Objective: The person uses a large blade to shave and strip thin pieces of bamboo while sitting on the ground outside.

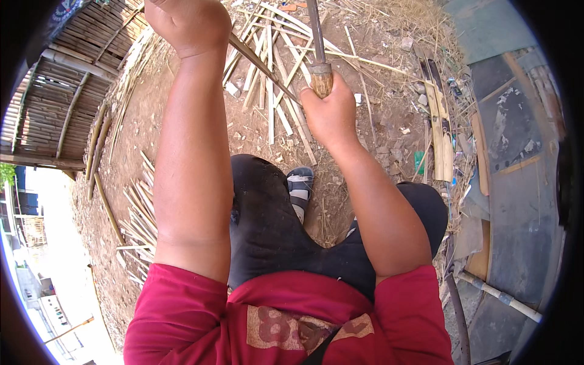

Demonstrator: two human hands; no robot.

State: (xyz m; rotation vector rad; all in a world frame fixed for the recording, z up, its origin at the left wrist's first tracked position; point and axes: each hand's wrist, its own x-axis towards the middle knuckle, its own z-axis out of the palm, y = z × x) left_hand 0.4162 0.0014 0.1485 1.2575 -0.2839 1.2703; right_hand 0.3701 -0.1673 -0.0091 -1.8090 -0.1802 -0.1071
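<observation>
In my right hand (331,112) is a knife, its wooden handle (322,80) wrapped by my fingers. The narrow dark blade (316,30) points away from me and runs out of view at the top edge. My left hand (191,24) is raised at the top left and closed, its fingers partly hidden and cut off by the edge. A thin bamboo strip (261,67) slants from behind my left wrist down to my right thumb. My left hand appears to grip it, though the grip itself is hidden.
Split bamboo strips (271,85) lie crossed on the dirt ahead, and another heap (140,213) is at the left. Flat wood pieces (438,128) lie at the right beside dark sheet panels (517,121). A bamboo wall (79,91) stands at the upper left. My sandalled foot (300,185) shows between my knees.
</observation>
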